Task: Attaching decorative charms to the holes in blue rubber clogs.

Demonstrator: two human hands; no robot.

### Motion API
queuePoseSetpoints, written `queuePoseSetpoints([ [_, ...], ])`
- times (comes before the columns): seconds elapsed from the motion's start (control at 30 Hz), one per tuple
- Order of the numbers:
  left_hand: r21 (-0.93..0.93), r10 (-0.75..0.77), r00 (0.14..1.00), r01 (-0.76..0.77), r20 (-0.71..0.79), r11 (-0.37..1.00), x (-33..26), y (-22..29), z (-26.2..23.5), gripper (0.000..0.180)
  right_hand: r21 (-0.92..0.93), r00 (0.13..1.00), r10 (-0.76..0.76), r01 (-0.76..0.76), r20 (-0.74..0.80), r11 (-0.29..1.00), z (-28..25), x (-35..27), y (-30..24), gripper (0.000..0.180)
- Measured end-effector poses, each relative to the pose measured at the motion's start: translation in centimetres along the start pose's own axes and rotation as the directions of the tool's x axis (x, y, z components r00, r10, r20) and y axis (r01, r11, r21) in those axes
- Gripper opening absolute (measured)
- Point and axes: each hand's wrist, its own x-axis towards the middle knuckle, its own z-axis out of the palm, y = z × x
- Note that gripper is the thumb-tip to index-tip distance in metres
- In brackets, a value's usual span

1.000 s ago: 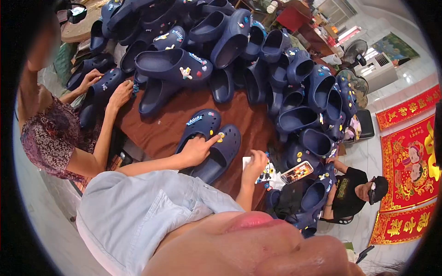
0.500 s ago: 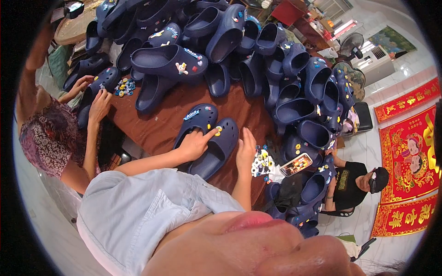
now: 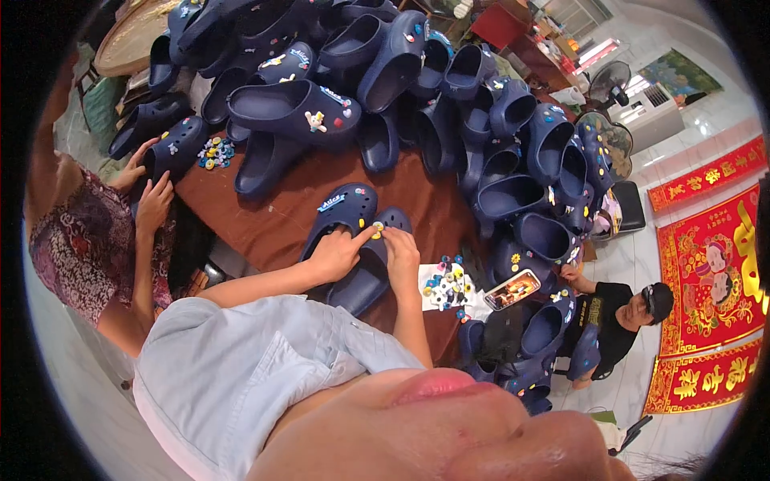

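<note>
Two navy clogs lie side by side before me. The left clog [image 3: 346,207] bears a lettered charm and small coloured charms; the right clog [image 3: 357,290] has a yellow charm [image 3: 377,231] on its upper. My left hand [image 3: 337,255] is curled at the clog openings, its index finger stretched to the yellow charm. Its other fingers are partly hidden, seemingly gripping a clog. From the right, my right hand [image 3: 403,252] reaches over the right clog, fingertips pinched at the same charm. Beside that hand, a loose pile of small charms [image 3: 449,287] lies on white material.
A big heap of navy clogs [image 3: 293,104] covers the table's far and right sides. A lit phone [image 3: 513,290] leans by the charms. On the left, a person's hands [image 3: 152,196] hold a clog near another charm pile [image 3: 216,152]. A person in black [image 3: 609,325] sits at right.
My right hand has moved left from beside the clogs onto the yellow charm. The left hand stays put. The left person's clog has shifted; the person in black now has a clog before them.
</note>
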Motion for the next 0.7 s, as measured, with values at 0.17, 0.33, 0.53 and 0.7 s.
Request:
queuePoseSetpoints([
  [0.17, -0.002, 0.002, 0.999, -0.002, -0.035, 1.0, 0.2, -0.1, 0.2, 0.075, 0.013, 0.997, -0.07, 0.07, 0.026, 0.997, 0.8, 2.4, -0.4, 0.026],
  [0.33, -0.018, -0.004, 1.0, 0.003, -0.025, 1.0, 0.2, 0.6, -0.5, 0.072, -0.013, 0.981, -0.118, 0.122, 0.155, 0.992, 1.7, 3.1, 1.5, 0.028],
  [0.53, -0.036, -0.036, 0.996, 0.033, -0.079, 0.999, -0.3, 0.1, 0.5, 0.067, 0.102, 0.992, -0.08, 0.07, 0.095, 0.992, 1.4, 2.6, -0.2, 0.02],
  [0.7, -0.002, -0.027, 0.997, 0.027, -0.077, 1.0, -0.3, 0.0, 0.8, 0.06, 0.121, 0.998, 0.002, 0.005, -0.057, 0.993, 0.3, 0.9, -1.3, 0.018],
])
